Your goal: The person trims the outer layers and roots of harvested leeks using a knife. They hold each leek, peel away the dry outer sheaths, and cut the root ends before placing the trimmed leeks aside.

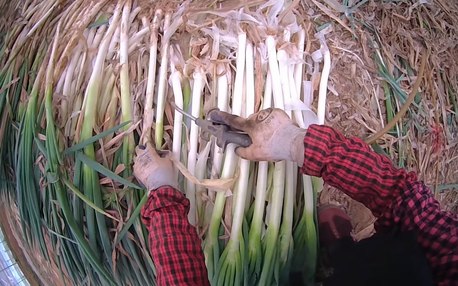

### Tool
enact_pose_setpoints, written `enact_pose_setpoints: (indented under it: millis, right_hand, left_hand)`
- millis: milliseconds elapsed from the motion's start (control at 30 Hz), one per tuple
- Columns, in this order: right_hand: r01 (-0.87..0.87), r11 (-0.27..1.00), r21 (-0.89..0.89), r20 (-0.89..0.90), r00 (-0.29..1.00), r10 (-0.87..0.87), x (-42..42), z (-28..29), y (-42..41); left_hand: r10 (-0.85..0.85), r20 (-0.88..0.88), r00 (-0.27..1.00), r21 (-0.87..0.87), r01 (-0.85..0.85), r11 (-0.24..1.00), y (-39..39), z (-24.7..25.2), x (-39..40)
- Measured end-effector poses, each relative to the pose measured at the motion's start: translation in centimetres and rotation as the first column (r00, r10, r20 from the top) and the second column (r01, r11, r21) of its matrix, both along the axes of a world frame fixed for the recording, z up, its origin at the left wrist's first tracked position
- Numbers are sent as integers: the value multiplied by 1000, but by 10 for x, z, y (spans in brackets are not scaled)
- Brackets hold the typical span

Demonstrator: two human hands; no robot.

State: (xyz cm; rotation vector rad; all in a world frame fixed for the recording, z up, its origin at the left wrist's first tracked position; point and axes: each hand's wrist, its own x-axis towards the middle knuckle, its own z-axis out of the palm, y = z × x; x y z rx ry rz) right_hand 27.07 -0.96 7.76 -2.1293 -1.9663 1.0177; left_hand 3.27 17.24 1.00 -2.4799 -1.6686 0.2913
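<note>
Many large green onions with white stems lie side by side in the middle, such as a peeled stalk (240, 77). My left hand (153, 165), in a dirty work glove, closes around a stalk with brown dry outer skin (151, 71) at the left of the peeled ones. A strip of dry leaf (213, 184) trails from beside it. My right hand (261, 130), in a matching glove, holds an air blow gun (220, 130) with a thin metal nozzle that points up and left above the stalks.
Unpeeled green onions (23, 147) with soil and dry skins are heaped at the left. Dry leaf litter (417, 64) covers the ground at the right, where a brown hose (408, 104) curves. A shoe (334, 222) shows below my right forearm.
</note>
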Motion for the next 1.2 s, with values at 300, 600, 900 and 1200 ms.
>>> enact_pose_setpoints:
  millis: [300,600,900,1200]
  right_hand:
    - [-230,964,131,-49,970,238,-39,13,-35]
    - [213,960,183,137,961,-239,63,-22,68]
    - [19,986,-164,100,995,-3,12,17,46]
    - [24,996,88,150,988,-37,32,-10,59]
  left_hand:
    - [318,419,850,-254,-227,940,-10,42,-86]
    - [550,628,550,-614,-83,785,-48,18,-87]
    - [516,684,516,-504,-177,846,-97,15,-163]
    - [587,630,508,-617,-130,776,-138,31,-160]
